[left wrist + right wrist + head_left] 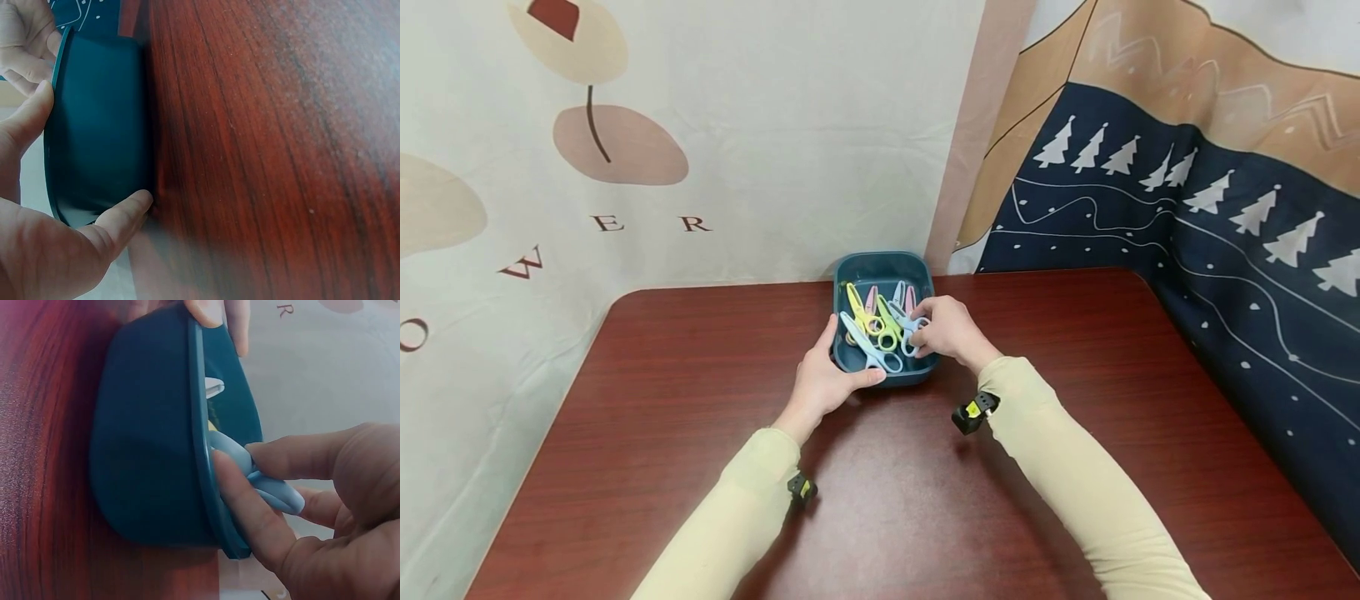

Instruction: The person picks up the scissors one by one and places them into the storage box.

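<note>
A dark teal plastic bin (913,379) stands on the table with several pairs of pastel scissors in it. My left hand (822,381) grips the bin's near left corner, thumb along the front and fingers at the left side. With my right hand (953,330) I pinch the handle loops of light blue scissors (232,450) at the bin's right side; their blades lie among the others. Another light blue pair (860,335) slants across the near left of the bin. Yellow scissors (856,302) and green scissors (887,321) lie between, with pink ones (911,297) behind.
The reddish-brown wooden table (700,400) reaches back to a pale printed cloth (790,150), and the bin stands near that far edge. A dark blue cloth with white trees (1097,208) hangs along the right.
</note>
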A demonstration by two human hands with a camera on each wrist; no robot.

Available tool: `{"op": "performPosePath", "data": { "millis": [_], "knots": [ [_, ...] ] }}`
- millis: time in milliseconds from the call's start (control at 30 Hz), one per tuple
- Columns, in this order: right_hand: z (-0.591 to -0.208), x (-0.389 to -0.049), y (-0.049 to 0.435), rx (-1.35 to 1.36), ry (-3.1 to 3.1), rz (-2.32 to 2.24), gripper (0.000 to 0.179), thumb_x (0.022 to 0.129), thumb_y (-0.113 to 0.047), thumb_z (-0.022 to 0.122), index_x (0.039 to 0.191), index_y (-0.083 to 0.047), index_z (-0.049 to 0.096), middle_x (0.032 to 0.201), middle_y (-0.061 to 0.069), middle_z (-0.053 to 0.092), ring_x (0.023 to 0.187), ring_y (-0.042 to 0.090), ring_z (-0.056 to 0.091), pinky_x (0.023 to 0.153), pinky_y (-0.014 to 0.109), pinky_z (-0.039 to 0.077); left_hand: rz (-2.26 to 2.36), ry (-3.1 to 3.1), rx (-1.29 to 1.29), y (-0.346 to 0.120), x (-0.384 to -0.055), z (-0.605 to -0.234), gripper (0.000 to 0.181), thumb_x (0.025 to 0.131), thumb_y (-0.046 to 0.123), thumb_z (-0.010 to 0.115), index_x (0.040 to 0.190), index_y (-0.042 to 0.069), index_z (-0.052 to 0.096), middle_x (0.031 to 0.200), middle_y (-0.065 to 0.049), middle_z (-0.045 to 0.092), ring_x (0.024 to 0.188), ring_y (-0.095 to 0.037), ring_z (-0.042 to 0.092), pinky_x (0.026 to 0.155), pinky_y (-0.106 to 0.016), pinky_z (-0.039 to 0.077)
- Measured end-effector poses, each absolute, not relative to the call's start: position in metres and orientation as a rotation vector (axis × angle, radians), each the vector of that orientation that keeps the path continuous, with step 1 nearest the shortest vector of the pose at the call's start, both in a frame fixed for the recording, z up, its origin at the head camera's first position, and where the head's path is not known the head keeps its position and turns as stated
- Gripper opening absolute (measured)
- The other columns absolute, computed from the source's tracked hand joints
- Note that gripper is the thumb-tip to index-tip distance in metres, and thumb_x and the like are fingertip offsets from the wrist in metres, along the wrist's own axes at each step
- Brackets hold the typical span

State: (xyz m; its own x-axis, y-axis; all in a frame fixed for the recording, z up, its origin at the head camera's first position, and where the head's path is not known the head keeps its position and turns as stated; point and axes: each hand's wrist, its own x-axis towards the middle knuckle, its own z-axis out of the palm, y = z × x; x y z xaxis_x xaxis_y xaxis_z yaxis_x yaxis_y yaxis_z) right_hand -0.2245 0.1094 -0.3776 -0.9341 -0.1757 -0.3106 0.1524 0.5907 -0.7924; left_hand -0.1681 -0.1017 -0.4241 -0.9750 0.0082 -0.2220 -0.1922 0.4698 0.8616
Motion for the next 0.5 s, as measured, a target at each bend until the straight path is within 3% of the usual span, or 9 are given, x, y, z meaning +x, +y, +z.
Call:
{"op": "performPosePath", "data": {
  "millis": [233, 500],
  "knots": [
    [-0.3775, -0.2231, 0.107, -0.045, 2.508, -1.178, 0.036, 0.092, 0.002, 0.072, 0.127, 0.003, 0.065, 0.124, 0.023, 0.062, 0.087, 0.028, 0.077, 0.083, 0.037, 0.062, 1.505, 2.53, -0.158, -0.1002, -0.1694, -0.4249, 0.119, 0.079, 0.035, 0.092, 0.168, 0.025, 0.014, 0.165, -0.013, 0.036, 0.14, -0.032, 0.043, 0.107, -0.048, 0.048],
    [-0.3719, -0.2227, 0.1072, -0.122, 2.548, -1.054, 0.032, 0.091, 0.004, 0.071, 0.122, 0.003, 0.069, 0.115, 0.019, 0.066, 0.089, 0.025, 0.069, 0.075, 0.033, 0.063, 1.476, 2.555, -0.157, -0.0997, -0.1715, -0.4249, 0.119, 0.078, 0.036, 0.092, 0.168, 0.024, 0.014, 0.166, -0.012, 0.033, 0.147, -0.033, 0.037, 0.116, -0.051, 0.039]
  ]
}}
